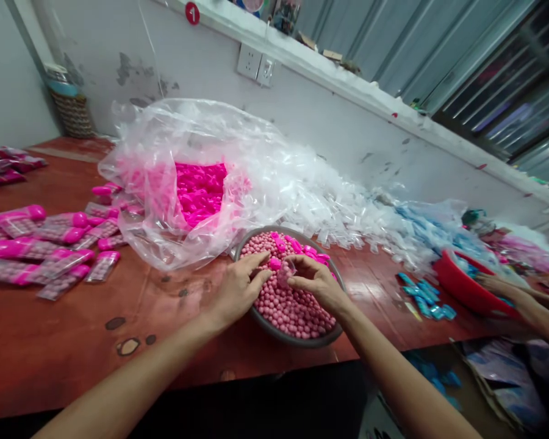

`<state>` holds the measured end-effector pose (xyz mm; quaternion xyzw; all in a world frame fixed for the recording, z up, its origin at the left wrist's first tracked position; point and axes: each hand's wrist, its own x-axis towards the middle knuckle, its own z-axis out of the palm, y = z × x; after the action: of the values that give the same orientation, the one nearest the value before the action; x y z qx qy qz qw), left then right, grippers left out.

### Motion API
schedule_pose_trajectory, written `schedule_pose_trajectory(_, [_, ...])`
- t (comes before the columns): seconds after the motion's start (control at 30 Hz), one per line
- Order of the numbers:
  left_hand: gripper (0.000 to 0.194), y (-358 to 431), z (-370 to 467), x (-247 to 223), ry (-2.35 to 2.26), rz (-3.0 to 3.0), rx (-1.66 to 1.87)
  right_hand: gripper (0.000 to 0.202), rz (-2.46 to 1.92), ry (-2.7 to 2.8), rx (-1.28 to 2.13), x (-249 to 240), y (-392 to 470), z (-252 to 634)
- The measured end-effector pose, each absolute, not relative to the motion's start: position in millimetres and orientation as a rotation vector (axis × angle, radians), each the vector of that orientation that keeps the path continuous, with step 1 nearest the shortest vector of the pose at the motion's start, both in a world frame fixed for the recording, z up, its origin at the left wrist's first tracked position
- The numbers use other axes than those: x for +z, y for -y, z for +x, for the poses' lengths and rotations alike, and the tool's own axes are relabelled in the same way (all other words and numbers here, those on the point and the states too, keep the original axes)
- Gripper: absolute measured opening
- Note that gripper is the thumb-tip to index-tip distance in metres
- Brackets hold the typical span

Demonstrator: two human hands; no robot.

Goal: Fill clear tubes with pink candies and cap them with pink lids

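My left hand (243,285) is closed in a pinch, with a bright pink plastic cap (275,264) at the tips of its thumb and index finger. My right hand (318,281) grips a small transparent plastic container (285,274) with pink balls inside, its mouth turned toward the cap. A small gap seems to lie between cap and container. Both hands are over a grey basin (274,334) full of pink balls (297,311). More pink caps (308,251) lie on the balls at the basin's far side.
Filled pink-capped containers (59,247) lie at left. Behind the basin are an open plastic bag (155,250) of pink caps and a heap of transparent empties (338,210). At right, another person's hands (507,286) reach into a red basin (460,286) near blue packets (425,296).
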<state>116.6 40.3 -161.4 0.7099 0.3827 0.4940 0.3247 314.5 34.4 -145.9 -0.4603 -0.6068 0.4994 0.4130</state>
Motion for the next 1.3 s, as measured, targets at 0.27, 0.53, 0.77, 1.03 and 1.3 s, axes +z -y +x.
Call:
schedule_pose_trajectory(0.27, [0.027,-47.3,140.4,-158.8,-0.715,1.719,1.176,0.025,-1.017,1.239,1.431,-143.7,-24.9,309.8])
schedule_pose_trajectory(0.53, [0.031,-56.0,123.7,-156.9,-0.671,1.230,1.291,0.020,-1.366,1.765,0.725,-124.1,-41.9,347.8])
schedule_pose_trajectory(0.77, [0.024,-57.2,114.4,-157.1,-0.651,1.147,1.313,0.015,-1.442,2.419,0.218,-128.8,-48.0,334.7])
schedule_pose_trajectory(1.03, [0.026,-55.6,126.9,-169.0,-0.656,1.200,1.317,0.018,-1.519,2.388,0.187,-143.7,-53.7,314.5])
schedule_pose_trajectory(1.3, [0.024,-54.2,136.9,-161.2,-0.504,0.982,1.221,0.037,-1.289,1.784,1.029,-124.2,-44.6,315.5])
